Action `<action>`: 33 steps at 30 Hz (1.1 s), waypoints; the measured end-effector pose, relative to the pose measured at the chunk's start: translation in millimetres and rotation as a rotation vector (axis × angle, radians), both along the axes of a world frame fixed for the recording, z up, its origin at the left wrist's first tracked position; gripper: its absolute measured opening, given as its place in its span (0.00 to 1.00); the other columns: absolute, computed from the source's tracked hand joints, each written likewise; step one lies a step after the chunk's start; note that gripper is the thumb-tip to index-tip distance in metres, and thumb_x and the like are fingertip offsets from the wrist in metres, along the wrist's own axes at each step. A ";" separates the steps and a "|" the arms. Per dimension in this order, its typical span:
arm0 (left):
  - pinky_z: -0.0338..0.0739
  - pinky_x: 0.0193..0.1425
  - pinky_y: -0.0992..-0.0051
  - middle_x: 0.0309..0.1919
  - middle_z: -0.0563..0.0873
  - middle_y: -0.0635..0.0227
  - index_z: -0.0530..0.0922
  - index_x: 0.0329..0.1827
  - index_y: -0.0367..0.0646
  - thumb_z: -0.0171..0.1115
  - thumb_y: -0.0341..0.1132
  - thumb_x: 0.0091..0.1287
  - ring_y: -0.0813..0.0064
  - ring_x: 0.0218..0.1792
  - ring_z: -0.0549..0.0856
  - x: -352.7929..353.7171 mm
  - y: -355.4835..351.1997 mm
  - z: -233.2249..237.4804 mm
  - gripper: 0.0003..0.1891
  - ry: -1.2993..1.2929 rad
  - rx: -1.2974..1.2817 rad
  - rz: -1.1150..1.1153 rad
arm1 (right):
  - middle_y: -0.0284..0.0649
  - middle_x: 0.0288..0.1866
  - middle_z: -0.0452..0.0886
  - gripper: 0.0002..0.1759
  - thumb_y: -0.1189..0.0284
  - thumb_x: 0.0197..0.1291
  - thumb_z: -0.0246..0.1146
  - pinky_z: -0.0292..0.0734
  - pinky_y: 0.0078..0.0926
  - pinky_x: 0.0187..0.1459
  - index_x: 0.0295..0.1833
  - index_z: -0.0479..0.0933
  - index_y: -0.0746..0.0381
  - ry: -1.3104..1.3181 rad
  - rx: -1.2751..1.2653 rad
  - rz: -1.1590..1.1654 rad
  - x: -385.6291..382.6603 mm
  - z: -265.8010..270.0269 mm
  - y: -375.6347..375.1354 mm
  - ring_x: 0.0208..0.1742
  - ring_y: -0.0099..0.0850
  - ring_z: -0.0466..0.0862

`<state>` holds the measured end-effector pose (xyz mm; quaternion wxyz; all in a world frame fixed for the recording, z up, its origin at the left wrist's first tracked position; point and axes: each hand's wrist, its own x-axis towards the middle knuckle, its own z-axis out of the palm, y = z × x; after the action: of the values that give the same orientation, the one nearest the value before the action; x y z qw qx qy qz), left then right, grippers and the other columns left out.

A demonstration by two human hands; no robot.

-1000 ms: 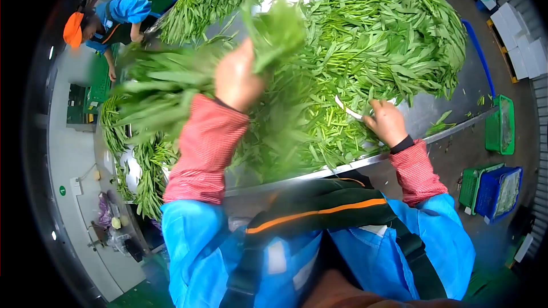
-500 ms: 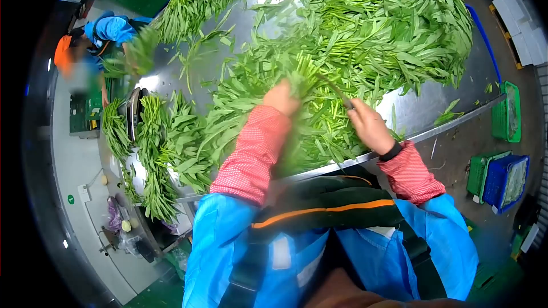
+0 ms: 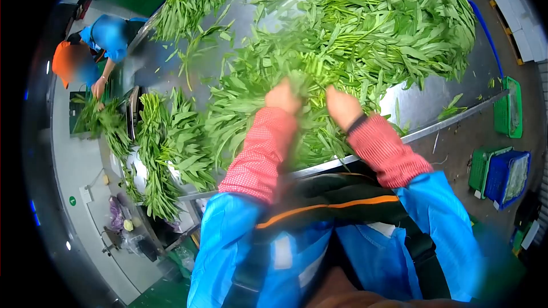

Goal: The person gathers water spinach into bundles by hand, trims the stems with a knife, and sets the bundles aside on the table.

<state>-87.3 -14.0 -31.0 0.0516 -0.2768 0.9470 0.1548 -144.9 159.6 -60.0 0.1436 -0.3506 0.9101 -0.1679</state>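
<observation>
My left hand is closed round a bunch of water spinach, its leaves blurred and its stem ends pointing right. Close to those cut ends is my right hand, fingers curled. The knife with a thin curved blade that it held a moment ago is hidden by the hand and the greens. Below and between my hands, loose stems and leaves lie on the metal table. A large heap of water spinach covers the table's far right part.
Sorted bunches lie along the left edge beside a dark-framed scale. At the far left a co-worker in blue sleeves handles greens. Green and blue crates stand on the floor to the right.
My right hand has moved left and up, closer to my left hand, and the knife has gone out of sight. The co-worker's greens have moved down to the left bunches.
</observation>
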 end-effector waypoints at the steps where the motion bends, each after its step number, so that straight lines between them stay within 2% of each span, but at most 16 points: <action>1: 0.80 0.45 0.59 0.34 0.85 0.51 0.75 0.46 0.41 0.70 0.45 0.49 0.52 0.39 0.86 -2.0 -2.9 1.9 0.25 -0.027 0.038 0.043 | 0.50 0.28 0.81 0.05 0.75 0.62 0.48 0.79 0.42 0.28 0.40 0.67 0.65 0.012 0.013 -0.009 11.2 8.0 19.8 0.28 0.47 0.83; 4: 0.79 0.51 0.62 0.41 0.86 0.55 0.77 0.52 0.44 0.72 0.43 0.48 0.54 0.44 0.85 -2.0 -2.7 20.9 0.27 0.024 0.178 0.105 | 0.48 0.25 0.79 0.03 0.75 0.59 0.51 0.78 0.43 0.25 0.38 0.67 0.62 0.144 -0.055 0.012 30.5 7.4 64.9 0.25 0.45 0.82; 6: 0.79 0.52 0.65 0.43 0.86 0.57 0.78 0.54 0.45 0.74 0.41 0.47 0.57 0.45 0.85 8.6 -12.9 34.6 0.29 0.144 0.278 0.056 | 0.48 0.29 0.80 0.03 0.74 0.61 0.52 0.77 0.42 0.27 0.38 0.68 0.62 0.070 -0.087 0.037 23.6 16.8 78.0 0.27 0.47 0.82; 7: 0.79 0.52 0.70 0.43 0.87 0.60 0.76 0.57 0.44 0.76 0.38 0.48 0.63 0.45 0.86 21.0 -21.9 30.6 0.31 0.288 0.360 0.065 | 0.48 0.29 0.79 0.04 0.73 0.62 0.53 0.77 0.43 0.27 0.39 0.68 0.62 0.088 -0.203 -0.024 19.9 29.1 81.3 0.28 0.48 0.82; 8: 0.78 0.52 0.72 0.43 0.87 0.64 0.77 0.56 0.40 0.74 0.34 0.52 0.70 0.44 0.85 30.2 -35.4 26.1 0.27 0.493 0.467 -0.019 | 0.47 0.29 0.79 0.04 0.72 0.63 0.54 0.76 0.43 0.27 0.39 0.68 0.61 0.101 -0.319 -0.083 16.1 41.2 84.1 0.29 0.48 0.82; 10: 0.78 0.52 0.73 0.44 0.86 0.66 0.78 0.54 0.36 0.71 0.31 0.56 0.73 0.44 0.84 42.7 -37.6 72.4 0.22 0.487 0.705 0.069 | 0.46 0.31 0.79 0.05 0.73 0.62 0.58 0.76 0.40 0.28 0.41 0.70 0.61 0.159 -0.397 -0.113 7.7 59.3 88.7 0.29 0.47 0.80; 11: 0.78 0.55 0.68 0.51 0.85 0.63 0.78 0.55 0.38 0.65 0.34 0.62 0.65 0.50 0.85 50.4 -43.0 82.9 0.19 0.352 0.669 0.114 | 0.45 0.32 0.78 0.06 0.73 0.61 0.59 0.75 0.38 0.28 0.41 0.71 0.60 0.212 -0.490 -0.079 6.8 68.7 83.3 0.28 0.45 0.80; 13: 0.77 0.58 0.70 0.54 0.83 0.61 0.76 0.58 0.36 0.64 0.33 0.63 0.67 0.53 0.83 67.9 -66.0 78.8 0.20 0.446 1.051 0.013 | 0.42 0.32 0.77 0.07 0.75 0.58 0.61 0.75 0.35 0.27 0.42 0.72 0.60 0.282 -0.612 0.005 8.2 87.7 66.8 0.27 0.41 0.80; 16: 0.76 0.60 0.73 0.59 0.79 0.60 0.72 0.63 0.37 0.60 0.30 0.66 0.71 0.57 0.81 74.4 -36.1 129.9 0.21 0.177 0.823 0.115 | 0.38 0.30 0.72 0.11 0.77 0.53 0.64 0.74 0.31 0.25 0.42 0.73 0.59 0.390 -0.753 0.159 13.8 115.8 31.7 0.25 0.35 0.77; 18: 0.78 0.55 0.72 0.51 0.84 0.63 0.77 0.57 0.40 0.62 0.29 0.63 0.70 0.50 0.84 75.5 -23.9 139.6 0.18 0.254 0.652 -0.054 | 0.38 0.29 0.72 0.11 0.77 0.52 0.63 0.74 0.31 0.25 0.42 0.73 0.58 0.434 -0.810 0.200 17.2 130.3 7.9 0.26 0.34 0.78; 21: 0.79 0.50 0.71 0.44 0.86 0.66 0.79 0.53 0.43 0.66 0.30 0.58 0.71 0.44 0.85 85.1 -18.5 123.7 0.18 0.485 0.610 -0.159 | 0.39 0.29 0.72 0.11 0.76 0.52 0.62 0.75 0.31 0.25 0.42 0.73 0.58 0.466 -0.615 0.263 16.8 136.5 -11.2 0.26 0.35 0.78; 24: 0.79 0.50 0.73 0.44 0.86 0.66 0.79 0.52 0.43 0.71 0.32 0.53 0.72 0.45 0.84 92.8 -30.6 134.2 0.22 0.488 0.204 -0.371 | 0.39 0.30 0.73 0.10 0.75 0.54 0.61 0.75 0.32 0.25 0.43 0.72 0.58 0.451 -0.548 0.122 -5.5 80.5 15.5 0.27 0.36 0.79; 26: 0.79 0.51 0.72 0.45 0.85 0.65 0.79 0.53 0.43 0.68 0.33 0.58 0.72 0.46 0.84 103.2 -44.6 145.9 0.19 0.617 0.356 -0.258 | 0.40 0.30 0.74 0.11 0.74 0.54 0.62 0.75 0.34 0.25 0.45 0.74 0.57 0.479 -0.454 -0.012 -13.2 53.0 56.5 0.27 0.37 0.79; 28: 0.79 0.51 0.71 0.46 0.85 0.65 0.78 0.54 0.42 0.67 0.33 0.60 0.72 0.46 0.84 117.0 -63.7 154.8 0.18 0.597 0.571 0.159 | 0.41 0.35 0.75 0.17 0.72 0.54 0.65 0.75 0.36 0.32 0.51 0.77 0.55 0.405 -0.343 -0.046 -12.3 36.8 96.8 0.34 0.39 0.79; 31: 0.80 0.53 0.68 0.45 0.85 0.64 0.78 0.53 0.41 0.67 0.38 0.61 0.69 0.46 0.84 114.4 -87.5 190.4 0.19 0.803 1.291 0.528 | 0.49 0.46 0.73 0.31 0.64 0.49 0.70 0.69 0.43 0.47 0.61 0.74 0.54 0.230 -0.053 -0.028 -12.5 36.5 117.4 0.49 0.46 0.74; 33: 0.80 0.54 0.65 0.46 0.84 0.62 0.76 0.55 0.42 0.65 0.41 0.64 0.66 0.47 0.85 116.1 -101.6 203.9 0.20 0.918 1.307 0.519 | 0.51 0.48 0.73 0.36 0.61 0.47 0.72 0.70 0.44 0.49 0.63 0.72 0.57 0.304 -0.134 0.010 -14.7 55.0 103.2 0.50 0.47 0.74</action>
<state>28.9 -115.6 172.9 -0.2260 -0.3098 0.5000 0.7765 -159.7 262.8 -4.9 -0.0183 -0.3855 0.9063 -0.1724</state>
